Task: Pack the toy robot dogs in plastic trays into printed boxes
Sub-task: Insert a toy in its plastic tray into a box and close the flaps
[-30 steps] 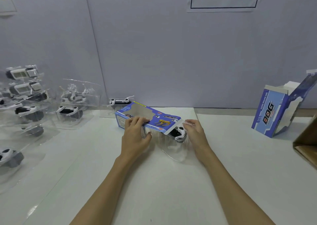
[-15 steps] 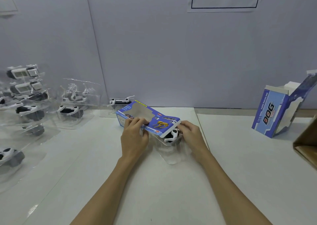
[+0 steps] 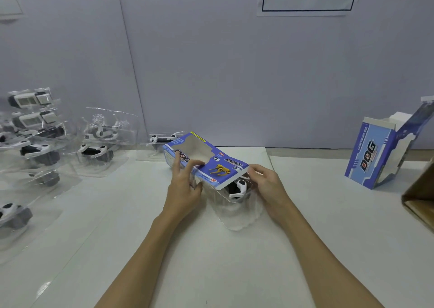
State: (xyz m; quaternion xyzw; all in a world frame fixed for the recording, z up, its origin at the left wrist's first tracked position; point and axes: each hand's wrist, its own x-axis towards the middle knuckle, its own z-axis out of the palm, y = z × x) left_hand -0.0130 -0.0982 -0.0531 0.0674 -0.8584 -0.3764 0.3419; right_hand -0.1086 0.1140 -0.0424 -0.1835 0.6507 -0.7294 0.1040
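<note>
My left hand (image 3: 185, 185) is gripping the printed box (image 3: 206, 161) mid-table, right hand (image 3: 266, 183) pinching the half-inserted plastic tray (image 3: 237, 204); its flared rim is risking snagging the flap.

White table (image 3: 234, 272) with trayed dogs (image 3: 96, 152)

You see a blue printed box (image 3: 206, 161) bearing a yellow dog graphic, a black-and-white toy dog (image 3: 238, 188), and a white table (image 3: 211, 260).
</note>
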